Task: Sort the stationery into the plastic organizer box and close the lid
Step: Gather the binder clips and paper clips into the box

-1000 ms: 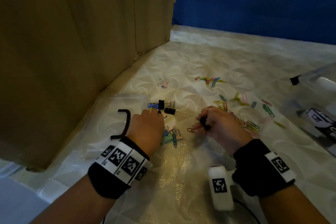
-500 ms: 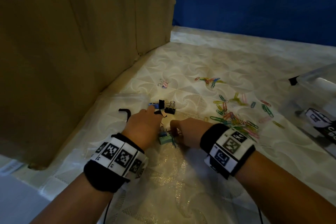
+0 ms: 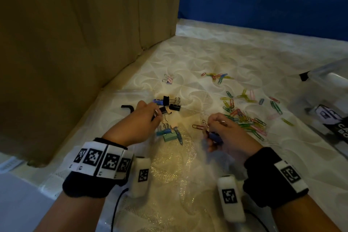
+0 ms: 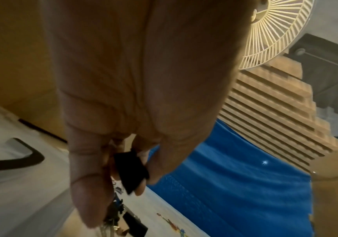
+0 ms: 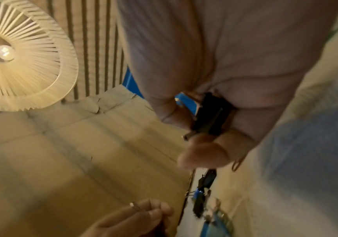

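Right hand has pulled back from the clip pile toward the near edge since half a second ago, now carrying clips; left hand barely shifted. Right fingers are curled round a blue binder clip and a black one, seen clamped in the palm in the right wrist view. Left hand pinches a black binder clip between thumb and fingers, just over the surface. Between the hands lies a small heap of green and blue binder clips; just beyond the left hand, more black binder clips. Coloured paper clips are scattered right of the right hand, with a smaller bunch farther back. Organizer box sits at the right edge, clear plastic, partly out of view; cannot tell how its lid stands. Cardboard box stands along the left edge.
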The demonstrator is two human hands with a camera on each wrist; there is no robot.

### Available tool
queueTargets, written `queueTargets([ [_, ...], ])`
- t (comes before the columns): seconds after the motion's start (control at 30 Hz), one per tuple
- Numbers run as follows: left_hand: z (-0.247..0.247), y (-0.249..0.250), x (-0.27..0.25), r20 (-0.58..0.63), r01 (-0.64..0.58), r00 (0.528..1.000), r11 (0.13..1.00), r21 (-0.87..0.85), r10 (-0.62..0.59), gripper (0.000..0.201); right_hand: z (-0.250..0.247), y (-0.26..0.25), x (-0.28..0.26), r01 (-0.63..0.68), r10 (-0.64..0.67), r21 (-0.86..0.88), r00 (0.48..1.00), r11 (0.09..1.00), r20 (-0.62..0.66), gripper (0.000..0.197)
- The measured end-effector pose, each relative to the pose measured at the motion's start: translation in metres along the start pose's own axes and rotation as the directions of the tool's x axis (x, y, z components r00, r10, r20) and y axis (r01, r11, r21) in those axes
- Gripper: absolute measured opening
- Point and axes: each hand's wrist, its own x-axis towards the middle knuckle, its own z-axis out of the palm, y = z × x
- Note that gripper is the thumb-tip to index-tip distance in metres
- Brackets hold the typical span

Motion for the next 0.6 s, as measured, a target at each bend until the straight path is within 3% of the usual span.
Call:
queueTargets([
  [0.1,0.000,0.000,-0.001,-0.062,-0.012,0.998,0.999,-0.049,0.009,0.021,0.005,0.005,-0.003,-0.049,0.042,0.211,0.998,0.976,0.036,0.019],
  [0.2,-0.003,0.001,-0.003,-0.124,-0.067,0.990,0.998,0.011,0.068,0.031,0.011,0.007,-0.002,-0.087,0.053,0.341,0.993,0.936,0.108,0.030],
  [0.37,-0.003,0.002,-0.008,-0.134,-0.043,0.990,0.997,0.057,0.051,0.032,0.032,-0.002,-0.002,-0.071,0.043,0.288,0.994,0.955,0.103,0.026],
  [0.43,-0.001,0.001,-0.010,-0.121,-0.023,0.992,0.991,0.131,0.039,0.028,0.040,-0.007,-0.001,-0.050,0.039,0.164,0.997,0.985,0.068,0.020],
  [0.5,0.003,0.000,-0.010,-0.087,-0.019,0.995,0.972,0.234,0.040,0.023,0.047,-0.008,0.000,0.003,0.004,-0.120,0.998,0.993,0.059,0.013],
  [0.53,0.006,0.000,-0.009,-0.065,-0.027,0.997,0.963,0.268,0.046,0.021,0.051,-0.009,0.001,0.047,-0.025,-0.352,0.997,0.935,0.068,0.007],
  [0.6,0.011,0.001,-0.006,-0.006,-0.051,0.998,0.945,0.322,0.056,0.021,0.060,-0.007,0.004,0.124,-0.069,-0.771,0.992,0.624,0.103,0.020],
])
